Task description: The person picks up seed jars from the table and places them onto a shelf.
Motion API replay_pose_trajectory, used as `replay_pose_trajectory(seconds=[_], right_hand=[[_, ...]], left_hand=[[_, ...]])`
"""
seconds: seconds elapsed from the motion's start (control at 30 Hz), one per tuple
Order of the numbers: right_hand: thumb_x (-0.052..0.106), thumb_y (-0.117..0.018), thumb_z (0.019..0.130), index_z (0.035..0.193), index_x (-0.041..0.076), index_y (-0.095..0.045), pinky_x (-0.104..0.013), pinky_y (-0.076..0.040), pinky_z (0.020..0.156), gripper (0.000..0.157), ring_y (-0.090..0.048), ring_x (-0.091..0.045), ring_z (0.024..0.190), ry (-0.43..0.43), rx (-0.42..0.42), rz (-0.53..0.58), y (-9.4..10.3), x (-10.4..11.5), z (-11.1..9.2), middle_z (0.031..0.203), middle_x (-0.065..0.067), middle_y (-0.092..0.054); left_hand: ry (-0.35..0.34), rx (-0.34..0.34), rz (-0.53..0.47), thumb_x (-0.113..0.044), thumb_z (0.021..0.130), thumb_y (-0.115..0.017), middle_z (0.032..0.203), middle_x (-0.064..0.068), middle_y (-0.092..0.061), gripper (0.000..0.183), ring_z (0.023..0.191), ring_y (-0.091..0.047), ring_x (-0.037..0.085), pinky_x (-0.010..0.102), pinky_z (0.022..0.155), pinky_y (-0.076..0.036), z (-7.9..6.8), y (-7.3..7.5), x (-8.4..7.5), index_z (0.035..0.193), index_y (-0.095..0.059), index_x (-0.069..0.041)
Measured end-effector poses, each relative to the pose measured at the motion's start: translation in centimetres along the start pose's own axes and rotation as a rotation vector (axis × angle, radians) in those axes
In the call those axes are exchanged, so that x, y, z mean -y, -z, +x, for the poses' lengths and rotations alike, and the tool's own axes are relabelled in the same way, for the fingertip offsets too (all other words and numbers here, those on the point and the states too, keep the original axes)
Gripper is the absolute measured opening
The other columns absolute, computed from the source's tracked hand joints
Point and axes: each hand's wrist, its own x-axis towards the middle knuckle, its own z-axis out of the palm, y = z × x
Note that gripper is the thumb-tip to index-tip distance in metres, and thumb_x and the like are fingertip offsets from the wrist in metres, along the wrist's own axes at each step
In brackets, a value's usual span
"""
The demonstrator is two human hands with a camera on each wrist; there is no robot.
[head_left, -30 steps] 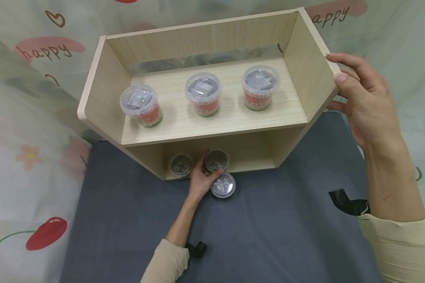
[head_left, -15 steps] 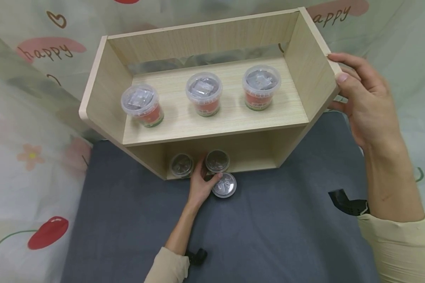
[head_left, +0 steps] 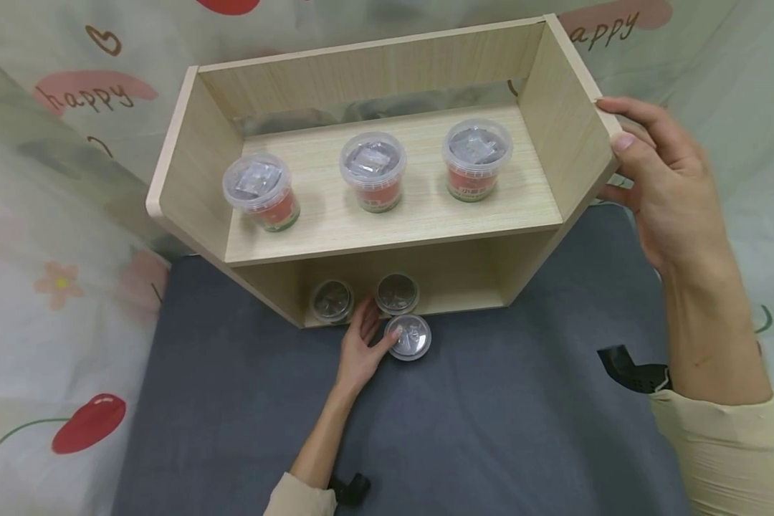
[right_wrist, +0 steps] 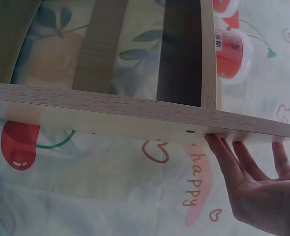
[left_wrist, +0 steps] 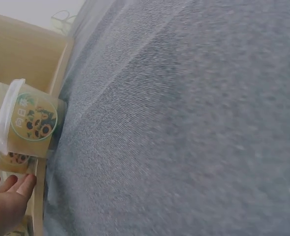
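Note:
My left hand (head_left: 359, 351) is beside a lidded plastic cup (head_left: 411, 338) that stands on the cloth before the shelf. Its fingers are spread loosely, and the thumb overlaps the lid's left edge. In the left wrist view this cup (left_wrist: 34, 118) bears a round sunflower label. Just behind it, on the lower board, is another lidded cup (head_left: 396, 292), with a third cup (head_left: 332, 299) to its left. My right hand (head_left: 674, 183) grips the right side panel of the wooden shelf (head_left: 570, 107), thumb on the front edge, fingers against the outer face (right_wrist: 159, 128).
On the upper board stand three lidded cups with red lower parts: a left cup (head_left: 271, 208), a middle cup (head_left: 377, 193) and a right cup (head_left: 471, 183). Dark grey cloth (head_left: 490, 416) covers the table. A printed curtain (head_left: 51, 236) hangs behind and at the sides.
My left hand has let go of the middle lower cup and drawn back toward the front cup, its fingers opening. The right hand keeps its hold on the shelf.

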Motion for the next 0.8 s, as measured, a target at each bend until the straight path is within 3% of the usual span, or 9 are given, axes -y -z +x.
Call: replay_pose_trajectory(seconds=[0.13, 0.27, 0.47, 0.8], right_hand=[[0.004, -0.056, 0.099, 0.132, 0.001, -0.060, -0.030, -0.056, 0.069, 0.033, -0.060, -0.029, 0.100, 0.000, -0.006, -0.025, -0.1, 0.1, 0.0, 0.129, -0.021, -0.059], [0.004, -0.056, 0.099, 0.132, 0.001, -0.060, -0.030, -0.056, 0.068, 0.033, -0.060, -0.029, 0.099, 0.003, 0.002, -0.019, -0.1, 0.0, 0.0, 0.128, -0.021, -0.060], [0.003, -0.056, 0.099, 0.132, 0.000, -0.059, -0.031, -0.056, 0.068, 0.033, -0.061, -0.029, 0.095, 0.005, 0.012, 0.004, -0.1, -0.1, 0.0, 0.126, -0.021, -0.061], [0.004, -0.056, 0.099, 0.133, 0.000, -0.059, -0.030, -0.056, 0.069, 0.034, -0.060, -0.028, 0.095, 0.005, 0.011, 0.003, 0.0, -0.1, 0.0, 0.128, -0.020, -0.060]], left_hand=[[0.038, -0.002, -0.017, 0.013, 0.083, -0.071, 0.143, 0.039, -0.038, 0.079, 0.133, -0.039, 0.054, 0.058, 0.109, -0.033, -0.4, 0.2, 0.1, 0.148, -0.027, 0.013], [0.049, -0.008, -0.002, 0.009, 0.083, -0.074, 0.142, 0.035, -0.042, 0.078, 0.130, -0.045, 0.050, 0.054, 0.107, -0.038, -0.7, 0.6, 1.4, 0.149, -0.032, 0.007], [0.052, 0.018, 0.015, 0.008, 0.084, -0.073, 0.138, 0.039, -0.043, 0.071, 0.126, -0.046, 0.054, 0.060, 0.105, -0.038, -1.5, 0.7, 0.1, 0.143, -0.034, 0.015], [0.038, 0.074, 0.072, 0.004, 0.084, -0.076, 0.134, 0.032, -0.051, 0.063, 0.123, -0.053, 0.047, 0.055, 0.103, -0.042, -2.0, 0.6, 0.1, 0.138, -0.045, 0.014]])
